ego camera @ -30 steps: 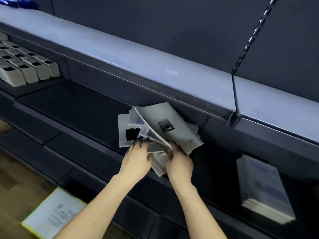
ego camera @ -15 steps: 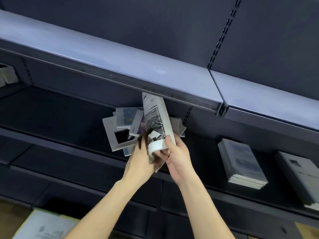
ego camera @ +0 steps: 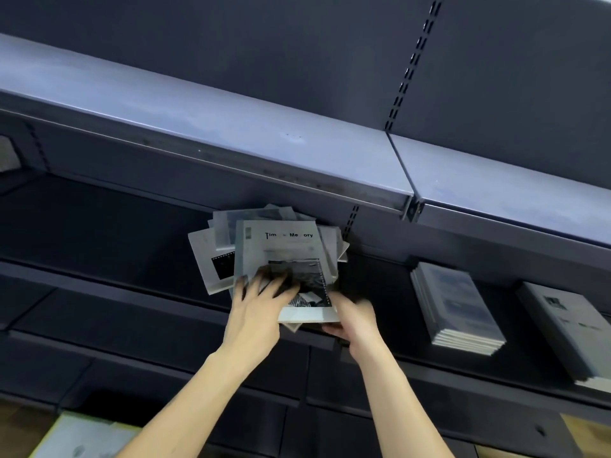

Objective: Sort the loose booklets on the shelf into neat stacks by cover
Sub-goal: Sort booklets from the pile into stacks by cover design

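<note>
Dark shelf [ego camera: 109,226], middle tier of a dark shelving unit, below a grey upper shelf [ego camera: 231,127].

Loose booklets [ego camera: 224,246]: untidy fanned pile, near centre of the shelf, corners jutting left and far. Top booklet [ego camera: 281,246]: grey cover, title partly legible, dark photo panel on lower half, lying face up on the pile.

Left hand [ego camera: 258,312]: fingers spread flat, pressing down on the top booklet's lower left part.

Right hand [ego camera: 355,320]: blurred, at the pile's near right corner, fingers tucked under the edge; exact grip cannot be told.

Neat stack, blue-grey covers [ego camera: 459,305]: right of the pile, well apart. Second stack, grey covers [ego camera: 568,328]: farther right, at frame edge.

Pale sheet [ego camera: 79,438]: lower left, below the shelves.
</note>
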`<action>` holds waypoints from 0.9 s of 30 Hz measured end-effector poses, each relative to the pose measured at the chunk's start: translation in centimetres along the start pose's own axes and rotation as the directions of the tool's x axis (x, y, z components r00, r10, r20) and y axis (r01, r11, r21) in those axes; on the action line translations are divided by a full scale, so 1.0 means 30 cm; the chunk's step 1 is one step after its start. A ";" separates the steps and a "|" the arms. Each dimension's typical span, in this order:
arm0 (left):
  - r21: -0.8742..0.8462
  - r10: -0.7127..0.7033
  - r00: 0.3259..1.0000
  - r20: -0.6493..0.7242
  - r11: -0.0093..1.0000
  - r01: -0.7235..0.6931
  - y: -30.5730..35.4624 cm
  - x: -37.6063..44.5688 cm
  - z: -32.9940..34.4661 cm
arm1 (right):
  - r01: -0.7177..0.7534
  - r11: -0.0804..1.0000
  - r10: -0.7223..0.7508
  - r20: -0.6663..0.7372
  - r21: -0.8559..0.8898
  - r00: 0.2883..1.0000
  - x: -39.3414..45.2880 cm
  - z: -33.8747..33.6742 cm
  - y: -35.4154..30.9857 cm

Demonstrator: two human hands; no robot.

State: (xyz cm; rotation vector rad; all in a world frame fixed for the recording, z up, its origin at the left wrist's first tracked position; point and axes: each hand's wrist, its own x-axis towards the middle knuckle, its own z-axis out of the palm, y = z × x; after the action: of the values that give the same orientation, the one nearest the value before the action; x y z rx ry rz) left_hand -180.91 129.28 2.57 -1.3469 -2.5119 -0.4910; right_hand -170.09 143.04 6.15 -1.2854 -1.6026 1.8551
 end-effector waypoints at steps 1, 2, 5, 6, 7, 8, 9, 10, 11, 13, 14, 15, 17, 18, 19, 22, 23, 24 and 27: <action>0.006 0.034 0.999 0.013 0.999 -0.034 -0.008 -0.003 -0.002 | -0.021 0.998 0.023 0.041 -0.063 0.999 0.000 0.005 -0.006; 0.007 0.060 0.997 0.044 0.998 -0.060 -0.016 -0.006 -0.005 | -0.031 0.991 0.042 0.084 -0.127 0.996 -0.002 0.014 -0.009; 0.008 0.060 0.982 0.177 0.998 -0.062 -0.043 -0.024 -0.006 | 0.036 0.977 -0.010 0.123 -0.210 0.992 0.002 0.040 0.009; -0.012 0.034 0.973 0.227 0.999 -0.032 -0.053 -0.031 -0.004 | 0.073 0.974 -0.050 0.107 -0.217 0.993 0.004 0.044 0.018; -0.033 -0.010 0.962 0.273 0.999 0.020 -0.063 -0.037 -0.006 | 0.111 0.968 -0.094 0.086 -0.224 0.992 0.005 0.046 0.025; -0.036 -0.054 0.949 0.311 0.997 0.069 -0.074 -0.041 -0.012 | 0.150 0.961 -0.137 0.071 -0.233 0.988 0.003 0.046 0.028; -0.033 -0.088 0.939 0.332 0.994 0.105 -0.085 -0.044 -0.021 | 0.185 0.954 -0.176 0.059 -0.236 0.983 -0.001 0.044 0.030; -0.042 -0.116 0.937 0.329 0.990 0.137 -0.096 -0.046 -0.030 | 0.215 0.950 -0.208 0.051 -0.225 0.977 -0.006 0.043 0.029; -0.062 -0.143 0.941 0.306 0.984 0.170 -0.111 -0.045 -0.035 | 0.235 0.952 -0.231 0.042 -0.197 0.972 -0.010 0.041 0.027; -0.104 -0.205 0.950 0.234 0.967 0.234 -0.137 -0.038 -0.043 | 0.240 0.965 -0.241 0.010 -0.108 0.971 -0.017 0.032 0.021; -0.112 -0.232 0.952 0.202 0.960 0.258 -0.146 -0.033 -0.044 | 0.228 0.972 -0.229 -0.017 -0.062 0.973 -0.019 0.025 0.019; -0.112 -0.251 0.952 0.178 0.956 0.273 -0.152 -0.026 -0.042 | 0.213 0.977 -0.214 -0.044 -0.015 0.976 -0.023 0.015 0.017; -0.113 -0.258 0.953 0.157 0.954 0.276 -0.148 -0.013 -0.034 | 0.195 0.978 -0.187 -0.102 0.071 0.977 -0.033 -0.012 0.018; -0.118 -0.249 0.957 0.150 0.956 0.268 -0.141 -0.005 -0.030 | 0.194 0.976 -0.180 -0.137 0.096 0.974 -0.038 -0.028 0.017; -0.124 -0.234 0.961 0.147 0.960 0.252 -0.128 0.005 -0.025 | 0.199 0.975 -0.179 -0.176 0.103 0.968 -0.043 -0.048 0.018; -0.134 -0.172 0.972 0.158 0.972 0.194 -0.064 0.037 -0.012 | 0.219 0.971 -0.186 -0.283 0.091 0.941 -0.047 -0.115 0.034; -0.142 -0.151 0.974 0.166 0.974 0.175 -0.037 0.049 -0.010 | 0.222 0.970 -0.184 -0.304 0.095 0.935 -0.047 -0.137 0.040; -0.156 -0.124 0.977 0.175 0.976 0.152 -0.004 0.062 -0.006 | 0.222 0.970 -0.179 -0.324 0.100 0.929 -0.048 -0.164 0.047; -0.189 -0.041 0.981 0.189 0.979 0.078 0.093 0.097 0.008 | 0.214 0.970 -0.157 -0.383 0.111 0.910 -0.058 -0.248 0.063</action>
State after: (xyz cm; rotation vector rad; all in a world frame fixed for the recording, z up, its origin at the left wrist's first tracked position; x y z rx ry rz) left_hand -180.16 132.99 3.92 -1.4504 -2.7215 -0.6700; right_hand -162.63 145.48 5.58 -1.2761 -1.3060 1.4786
